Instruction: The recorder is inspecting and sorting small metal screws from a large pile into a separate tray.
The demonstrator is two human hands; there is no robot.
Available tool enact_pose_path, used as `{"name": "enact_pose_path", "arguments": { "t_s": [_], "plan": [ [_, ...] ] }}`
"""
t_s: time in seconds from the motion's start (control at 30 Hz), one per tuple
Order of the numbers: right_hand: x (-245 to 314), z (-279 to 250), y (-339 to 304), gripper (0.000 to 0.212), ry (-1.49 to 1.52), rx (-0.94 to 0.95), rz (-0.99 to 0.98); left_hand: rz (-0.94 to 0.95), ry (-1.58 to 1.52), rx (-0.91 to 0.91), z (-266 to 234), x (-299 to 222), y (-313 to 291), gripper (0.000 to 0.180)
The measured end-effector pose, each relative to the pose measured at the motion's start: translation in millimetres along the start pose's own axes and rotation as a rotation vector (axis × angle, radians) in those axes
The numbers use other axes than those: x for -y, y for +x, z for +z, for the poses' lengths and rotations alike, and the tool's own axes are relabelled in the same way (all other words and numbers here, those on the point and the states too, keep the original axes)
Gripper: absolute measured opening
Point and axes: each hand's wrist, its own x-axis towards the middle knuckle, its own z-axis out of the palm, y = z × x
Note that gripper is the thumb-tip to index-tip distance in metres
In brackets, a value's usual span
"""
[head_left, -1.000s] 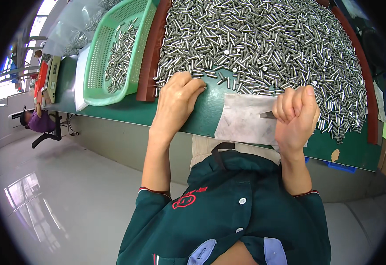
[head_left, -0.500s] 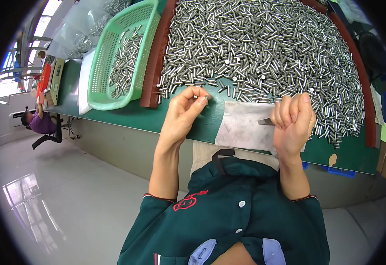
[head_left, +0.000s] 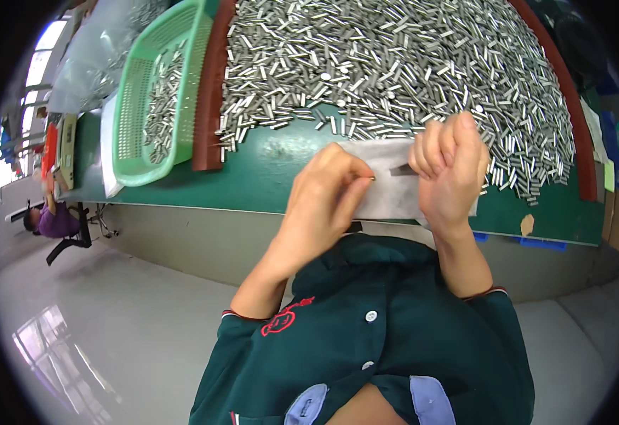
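1. Left hand point(head_left: 323, 191), centre of the frame. Grip: narrow, thumb and forefinger pinched on a small metal piece point(head_left: 373, 178).
2. Small metal piece, at the tips of that pinch. Only an end shows; its long axis cannot be told.
3. Right hand point(head_left: 451, 170), right of centre, palm side in view. Grip: fingers curled closed on a flat dark tool point(head_left: 400, 171).
4. Flat dark tool, grey and strip-like. Long axis roughly across the frame, free end toward frame left.
5. Key relation: the piece sits just left of and slightly below the tool's free end, a small gap between them. The left hand carries the piece; the right is the farther from it.
6. Pale sheet point(head_left: 394, 202), beneath both sets of fingertips, laid on the green tabletop point(head_left: 274, 156).
7. Loose metal pins point(head_left: 394, 71), heaped across the upper frame, axes mixed.
8. Red-brown rail point(head_left: 210, 106), left edge of the heap.
9. Green basket point(head_left: 123, 152), upper left, partly filled with pins.
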Motion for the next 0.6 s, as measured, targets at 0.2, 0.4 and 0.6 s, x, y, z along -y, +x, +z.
{"name": "enact_pose_path", "arguments": {
  "t_s": [0.2,0.4,0.6],
  "plan": [
    [1.8,-3.7,-0.5,0.041,0.08,-0.045,0.005,0.136,0.169,-0.041,29.3,6.3,6.4,0.011],
    [5.8,-7.1,-1.7,0.041,0.109,-0.055,0.055,0.107,0.183,-0.053,34.7,5.3,5.3,0.011],
    [5.0,-9.2,-2.5,0.042,0.193,-0.079,0.056,0.086,0.214,-0.086,38.6,4.0,2.0,0.012]
  ]
}}
